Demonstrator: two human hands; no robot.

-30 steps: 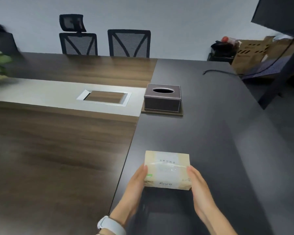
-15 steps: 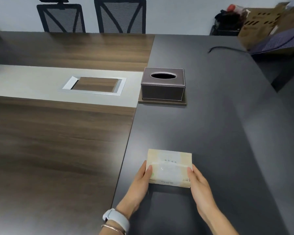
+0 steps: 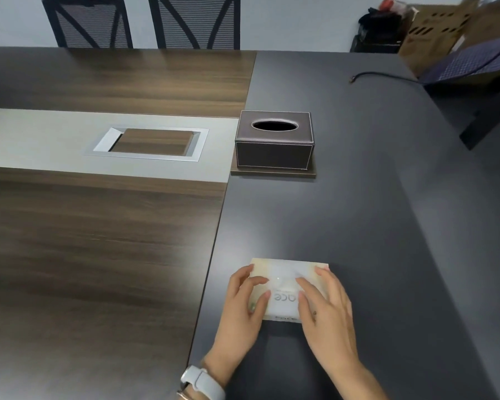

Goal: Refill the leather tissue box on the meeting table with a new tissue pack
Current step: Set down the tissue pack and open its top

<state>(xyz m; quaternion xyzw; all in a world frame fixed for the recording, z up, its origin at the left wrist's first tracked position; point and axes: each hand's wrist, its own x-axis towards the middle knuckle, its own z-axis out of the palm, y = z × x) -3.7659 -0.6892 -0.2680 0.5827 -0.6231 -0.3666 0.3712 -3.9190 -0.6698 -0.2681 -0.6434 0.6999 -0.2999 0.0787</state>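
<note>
Half a second before, our hands held the soft, pale cream tissue pack in its shiny plastic wrap (image 3: 286,281) by its two short ends. Now our fingers had moved up onto its top. The pack had also tipped flat, so its wide printed face looked up at us. It lay on the dark grey table (image 3: 373,226), close to our body and just right of the line where the brown wood part (image 3: 98,241) met the grey part. We think this meant we were about to tear the wrap open, or to get a new hold on the pack. Nothing had gone into the box yet.

Our left hand (image 3: 243,304), with a light grey watch (image 3: 202,383) on the wrist, rested on the left part of the pack. Its fingers were bent and spread, pressing down on the wrap more than squeezing it.

Our right hand (image 3: 326,310) lay over the right part of the pack the same way, palm down, fingers long and a little spread. Neither hand was closed in a fist.

The dark brown leather tissue box with white stitching (image 3: 274,140) sat farther off on its flat brown base (image 3: 272,172), well apart from the pack. Its oval hole looked dark, with no tissue sticking out.
</note>
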